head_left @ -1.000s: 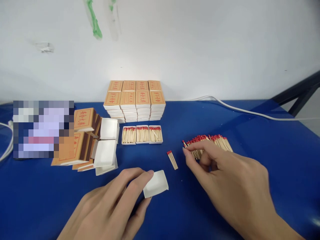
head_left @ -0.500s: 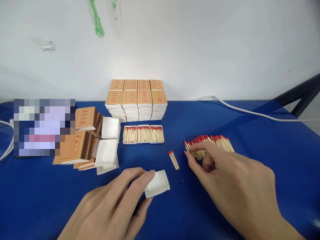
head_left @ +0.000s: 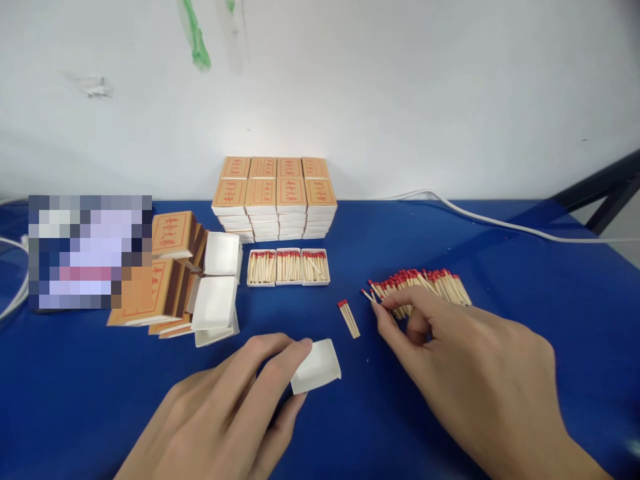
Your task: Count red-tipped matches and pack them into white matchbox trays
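Observation:
My left hand point(head_left: 235, 407) grips a white matchbox tray point(head_left: 318, 368) by its left side, thumb below and fingers above; its visible inside is bare. At the left end of a pile of red-tipped matches point(head_left: 450, 287), my right hand point(head_left: 465, 367) has thumb and index finger pinched together. A match point(head_left: 368, 295) pokes out to the left from these fingertips; whether more are held is hard to see. Between the hands lies a small row of several loose matches point(head_left: 349, 319). Three trays filled with matches point(head_left: 289, 267) stand side by side further back.
Stacked matchboxes point(head_left: 275, 193) stand against the wall. To the left are more orange matchbox sleeves point(head_left: 163, 287) and several white trays point(head_left: 215, 303), beside a blurred-out flat object point(head_left: 90, 253). A white cable point(head_left: 480, 217) runs along the back of the blue table point(head_left: 550, 300).
My right fingertips have drawn a match slightly out from the left end of the pile. My left hand holds the tray as before. The view has shifted slightly.

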A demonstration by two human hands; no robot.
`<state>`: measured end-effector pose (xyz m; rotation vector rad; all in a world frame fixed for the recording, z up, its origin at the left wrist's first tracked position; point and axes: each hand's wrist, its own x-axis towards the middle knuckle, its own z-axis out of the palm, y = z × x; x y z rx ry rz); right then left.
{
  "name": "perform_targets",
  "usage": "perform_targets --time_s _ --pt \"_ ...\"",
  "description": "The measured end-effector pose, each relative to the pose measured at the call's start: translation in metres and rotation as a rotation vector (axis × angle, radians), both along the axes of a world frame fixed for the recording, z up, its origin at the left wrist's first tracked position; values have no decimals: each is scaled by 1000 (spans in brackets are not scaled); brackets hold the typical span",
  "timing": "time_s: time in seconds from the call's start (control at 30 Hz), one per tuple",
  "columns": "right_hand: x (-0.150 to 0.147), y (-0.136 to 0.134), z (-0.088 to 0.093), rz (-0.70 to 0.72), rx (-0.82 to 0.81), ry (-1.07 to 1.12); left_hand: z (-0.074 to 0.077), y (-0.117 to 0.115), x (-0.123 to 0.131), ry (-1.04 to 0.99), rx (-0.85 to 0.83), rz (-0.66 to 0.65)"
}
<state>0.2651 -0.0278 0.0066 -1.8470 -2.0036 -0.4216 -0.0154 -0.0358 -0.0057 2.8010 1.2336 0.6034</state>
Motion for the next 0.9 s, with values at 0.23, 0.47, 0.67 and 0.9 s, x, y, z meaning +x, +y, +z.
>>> perform_targets --time_s 0.23,0.47,0.67,0.9 --pt "-7 -1 3 41 29 92 5 2 5 -25 11 -6" --pt "-11 0 1 104 -52 156 1 1 2 -32 7 2" --pt "-11 -1 1 119 -127 218 2 0 3 -51 -6 -3" --pt "-13 -3 4 145 -163 255 4 2 3 -45 -3 -12"
